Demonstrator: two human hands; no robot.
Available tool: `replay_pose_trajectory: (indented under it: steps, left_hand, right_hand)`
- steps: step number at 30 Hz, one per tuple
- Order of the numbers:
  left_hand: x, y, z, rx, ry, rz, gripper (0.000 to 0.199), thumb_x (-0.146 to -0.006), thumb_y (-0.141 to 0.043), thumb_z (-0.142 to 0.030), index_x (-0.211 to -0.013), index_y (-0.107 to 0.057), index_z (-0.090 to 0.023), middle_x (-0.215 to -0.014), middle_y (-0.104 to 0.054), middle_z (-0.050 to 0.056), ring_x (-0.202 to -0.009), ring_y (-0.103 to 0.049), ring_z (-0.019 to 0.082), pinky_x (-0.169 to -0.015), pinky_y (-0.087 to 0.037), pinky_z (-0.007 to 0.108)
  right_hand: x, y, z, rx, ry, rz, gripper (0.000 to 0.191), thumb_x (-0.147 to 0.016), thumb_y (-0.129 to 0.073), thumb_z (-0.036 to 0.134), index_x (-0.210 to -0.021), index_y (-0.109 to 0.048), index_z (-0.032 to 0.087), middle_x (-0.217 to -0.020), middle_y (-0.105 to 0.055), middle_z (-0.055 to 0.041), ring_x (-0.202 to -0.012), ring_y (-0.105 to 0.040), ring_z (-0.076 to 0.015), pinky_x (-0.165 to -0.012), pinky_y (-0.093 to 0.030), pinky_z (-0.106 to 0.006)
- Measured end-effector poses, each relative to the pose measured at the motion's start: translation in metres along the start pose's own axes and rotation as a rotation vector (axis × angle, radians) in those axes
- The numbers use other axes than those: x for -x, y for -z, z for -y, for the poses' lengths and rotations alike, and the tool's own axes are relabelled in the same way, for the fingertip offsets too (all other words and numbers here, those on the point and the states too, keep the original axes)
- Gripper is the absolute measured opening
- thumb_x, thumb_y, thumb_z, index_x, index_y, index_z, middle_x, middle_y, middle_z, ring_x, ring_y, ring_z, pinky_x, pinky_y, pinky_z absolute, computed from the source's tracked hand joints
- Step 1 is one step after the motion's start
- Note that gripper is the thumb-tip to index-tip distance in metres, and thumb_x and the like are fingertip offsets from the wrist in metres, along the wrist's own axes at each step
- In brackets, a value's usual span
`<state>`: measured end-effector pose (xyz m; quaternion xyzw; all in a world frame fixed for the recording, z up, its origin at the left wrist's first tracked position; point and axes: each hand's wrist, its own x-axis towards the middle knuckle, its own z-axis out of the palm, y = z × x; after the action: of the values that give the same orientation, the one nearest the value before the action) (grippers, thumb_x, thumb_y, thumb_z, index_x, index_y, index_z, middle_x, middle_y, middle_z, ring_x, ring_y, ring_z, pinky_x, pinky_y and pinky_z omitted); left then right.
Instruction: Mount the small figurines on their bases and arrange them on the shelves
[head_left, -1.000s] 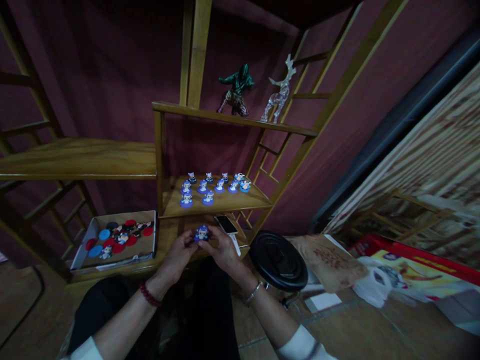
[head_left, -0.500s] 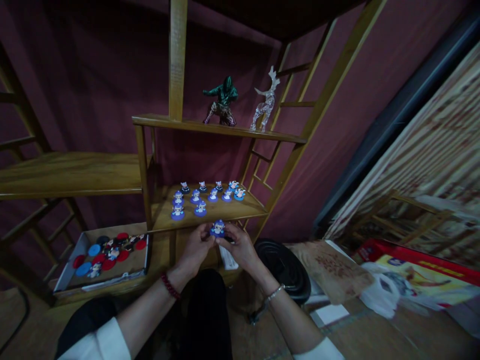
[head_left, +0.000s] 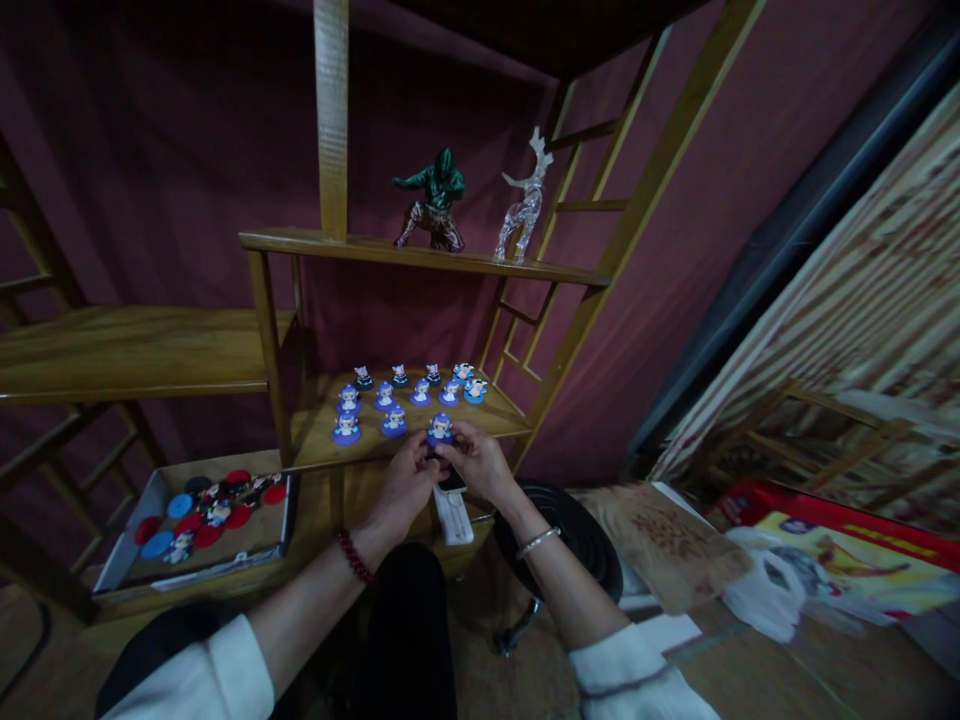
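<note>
In the head view a small purple-capped figurine (head_left: 439, 428) on a round purple base stands upright between my two hands at the shelf's front edge. My right hand (head_left: 481, 465) pinches it from the right side. My left hand (head_left: 405, 485) has its fingers closed at the lower left of the base. Just beyond, on the lower shelf (head_left: 311, 440), several matching purple figurines (head_left: 394, 420) stand in rows. Dark-based figurines (head_left: 400, 376) line the back, and blue-based ones (head_left: 475, 390) stand at the right.
A shallow cardboard box (head_left: 120, 560) with red, blue and dark-based figurines sits at lower left. Above are a green-and-bronze figure (head_left: 437, 200) and a clear deer (head_left: 525, 205). A black round stool (head_left: 592, 550) stands right; a white object (head_left: 454, 518) lies below my hands.
Both hands have raised the figurine toward the shelf, to its front edge. My left fingers have shifted lower on it. The camera view has turned slightly.
</note>
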<state>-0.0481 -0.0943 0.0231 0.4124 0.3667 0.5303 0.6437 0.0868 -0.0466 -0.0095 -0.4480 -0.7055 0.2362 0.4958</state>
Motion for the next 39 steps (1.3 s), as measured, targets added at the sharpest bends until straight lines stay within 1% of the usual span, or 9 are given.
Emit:
replay_pose_trajectory:
  steps: [4, 9, 11, 14, 18, 20, 27, 31, 39]
  left_hand:
    - [-0.005, -0.002, 0.001, -0.073, -0.008, -0.005, 0.043, -0.072, -0.043, 0.003, -0.111, -0.052, -0.013, -0.106, -0.059, 0.011, -0.083, -0.060, 0.014, -0.074, -0.051, 0.029]
    - [-0.012, -0.004, 0.004, -0.111, 0.021, -0.057, 0.047, -0.072, -0.044, 0.003, -0.115, -0.051, -0.013, -0.109, -0.057, 0.014, -0.077, -0.060, 0.013, -0.066, -0.051, 0.026]
    - [-0.014, -0.004, 0.005, -0.116, 0.027, -0.053, 0.048, -0.072, -0.045, 0.002, -0.118, -0.048, -0.013, -0.105, -0.059, 0.013, -0.072, -0.061, 0.012, -0.064, -0.051, 0.025]
    - [-0.018, -0.003, 0.007, -0.095, 0.037, -0.040, 0.055, -0.072, -0.048, -0.001, -0.126, -0.041, -0.014, -0.094, -0.063, 0.011, -0.066, -0.061, 0.012, -0.062, -0.050, 0.025]
    - [-0.021, -0.003, 0.006, -0.076, 0.074, -0.035, 0.065, -0.073, -0.047, -0.001, -0.134, -0.027, -0.013, -0.083, -0.065, 0.008, -0.059, -0.061, 0.011, -0.061, -0.050, 0.025]
    - [-0.022, -0.003, 0.005, -0.078, 0.087, -0.022, 0.067, -0.074, -0.047, -0.001, -0.136, -0.024, -0.012, -0.079, -0.065, 0.007, -0.058, -0.061, 0.011, -0.060, -0.050, 0.025]
    - [-0.025, -0.002, 0.007, -0.054, 0.103, 0.008, 0.071, -0.073, -0.044, 0.000, -0.137, -0.018, -0.014, -0.074, -0.064, 0.005, -0.057, -0.062, 0.012, -0.060, -0.051, 0.026]
    - [-0.028, -0.001, 0.009, -0.037, 0.100, 0.006, 0.074, -0.071, -0.044, 0.001, -0.138, -0.016, -0.016, -0.071, -0.063, 0.003, -0.057, -0.062, 0.012, -0.061, -0.051, 0.026]
    - [-0.029, 0.000, 0.010, -0.038, 0.116, -0.003, 0.075, -0.072, -0.041, 0.001, -0.139, -0.010, -0.012, -0.072, -0.063, 0.004, -0.059, -0.062, 0.012, -0.064, -0.051, 0.027]
  right_hand:
    - [-0.011, 0.002, -0.009, 0.030, -0.018, -0.005, 0.030, -0.069, -0.065, 0.030, -0.098, -0.060, 0.023, -0.091, -0.066, -0.0026, -0.085, -0.060, -0.0195, -0.079, -0.048, -0.034]
    - [-0.024, 0.003, -0.010, 0.023, -0.018, 0.053, 0.027, -0.070, -0.062, 0.028, -0.095, -0.059, 0.021, -0.087, -0.064, -0.0012, -0.080, -0.059, -0.0168, -0.076, -0.047, -0.031]
    - [-0.028, 0.003, -0.012, 0.025, -0.014, 0.068, 0.026, -0.070, -0.061, 0.027, -0.094, -0.059, 0.020, -0.087, -0.064, -0.0011, -0.081, -0.059, -0.0163, -0.077, -0.046, -0.031]
    - [-0.033, 0.001, -0.014, 0.029, -0.021, 0.085, 0.027, -0.070, -0.060, 0.026, -0.097, -0.058, 0.020, -0.088, -0.063, -0.0015, -0.081, -0.059, -0.0160, -0.077, -0.046, -0.031]
    - [-0.040, -0.002, -0.014, -0.002, -0.039, 0.115, 0.035, -0.070, -0.059, 0.023, -0.105, -0.054, 0.019, -0.092, -0.063, -0.0026, -0.086, -0.058, -0.0163, -0.079, -0.046, -0.031]
    - [-0.043, -0.003, -0.016, -0.017, -0.032, 0.138, 0.036, -0.070, -0.058, 0.022, -0.105, -0.053, 0.019, -0.092, -0.063, -0.0026, -0.087, -0.058, -0.0160, -0.079, -0.046, -0.031]
    - [-0.051, -0.007, -0.025, 0.051, 0.018, 0.121, 0.030, -0.071, -0.057, 0.022, -0.101, -0.054, 0.019, -0.088, -0.061, -0.0014, -0.085, -0.057, -0.0151, -0.080, -0.044, -0.031]
    - [-0.052, -0.009, -0.027, 0.091, 0.005, 0.124, 0.028, -0.071, -0.057, 0.023, -0.098, -0.054, 0.018, -0.087, -0.061, -0.0019, -0.085, -0.056, -0.0157, -0.080, -0.044, -0.032]
    - [-0.052, -0.009, -0.026, 0.111, 0.039, 0.147, 0.031, -0.072, -0.058, 0.021, -0.102, -0.054, 0.020, -0.096, -0.062, -0.0034, -0.092, -0.057, -0.0166, -0.085, -0.043, -0.034]
